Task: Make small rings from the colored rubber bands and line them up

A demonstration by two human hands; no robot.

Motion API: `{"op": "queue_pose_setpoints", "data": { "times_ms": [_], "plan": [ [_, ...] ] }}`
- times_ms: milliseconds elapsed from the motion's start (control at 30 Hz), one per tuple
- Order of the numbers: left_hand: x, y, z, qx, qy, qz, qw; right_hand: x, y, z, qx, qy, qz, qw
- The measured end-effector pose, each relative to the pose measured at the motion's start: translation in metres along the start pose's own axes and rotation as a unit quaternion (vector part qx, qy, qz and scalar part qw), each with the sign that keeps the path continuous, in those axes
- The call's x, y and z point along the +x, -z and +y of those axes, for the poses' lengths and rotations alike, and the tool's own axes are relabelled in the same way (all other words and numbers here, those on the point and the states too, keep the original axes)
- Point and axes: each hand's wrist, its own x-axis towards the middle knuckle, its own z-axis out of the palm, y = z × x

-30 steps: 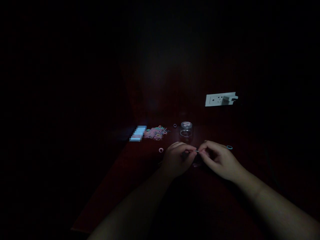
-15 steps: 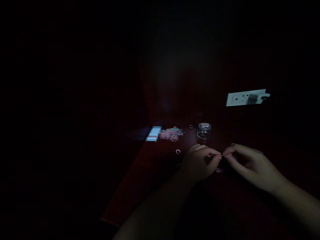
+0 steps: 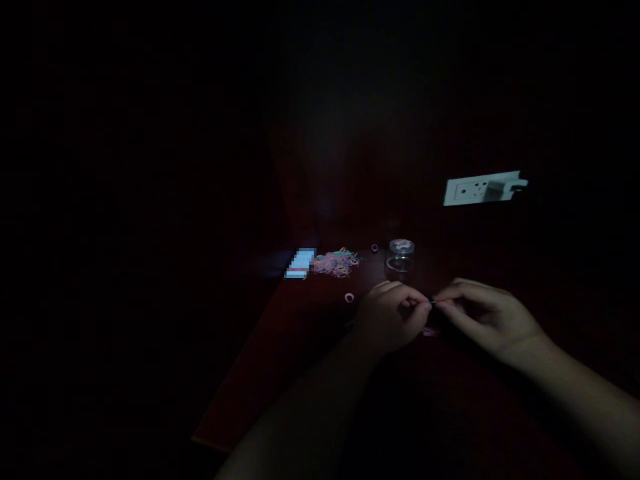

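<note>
My left hand point(image 3: 390, 317) and my right hand point(image 3: 493, 317) meet over the table, thumb and forefinger of each pinched together. Between their fingertips a short bit of a thin, pale elastic band point(image 3: 433, 303) shows; the fingers cover the rest. Just below the fingertips lie some pink bands point(image 3: 430, 331). Beyond my left hand is a loose pile of small coloured elastic bands point(image 3: 337, 263). One pink ring-shaped band point(image 3: 349, 298) sits apart, left of that hand. A clear round jar point(image 3: 400, 260) with a patterned lid stands behind my hands.
A phone point(image 3: 301, 263) with a lit, pixelated screen lies at the left edge of the dark red table point(image 3: 250, 373). Near the jar is a small dark ring point(image 3: 375, 248). On the wall, a white socket plate point(image 3: 480, 189) holds a plug. The surroundings are very dark.
The whole view has shifted slightly, so everything sits a little further left and higher. Both hands still pinch the band, with fingertips close together as before.
</note>
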Motion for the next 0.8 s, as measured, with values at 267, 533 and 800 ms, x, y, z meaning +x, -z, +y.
{"op": "queue_pose_setpoints", "data": {
  "times_ms": [267, 533, 800],
  "plan": [
    [-0.001, 0.002, -0.001, -0.002, 0.005, 0.013, 1.000, 0.003, 0.000, -0.006, 0.031, -0.023, 0.015, 0.999],
    [-0.001, 0.004, -0.001, -0.012, -0.016, 0.019, 1.000, 0.002, -0.003, -0.011, 0.104, -0.080, 0.031, 0.991],
    [-0.003, 0.005, -0.003, -0.023, -0.026, 0.012, 0.999, 0.003, -0.004, -0.012, 0.125, -0.105, 0.008, 0.987]
  ]
}}
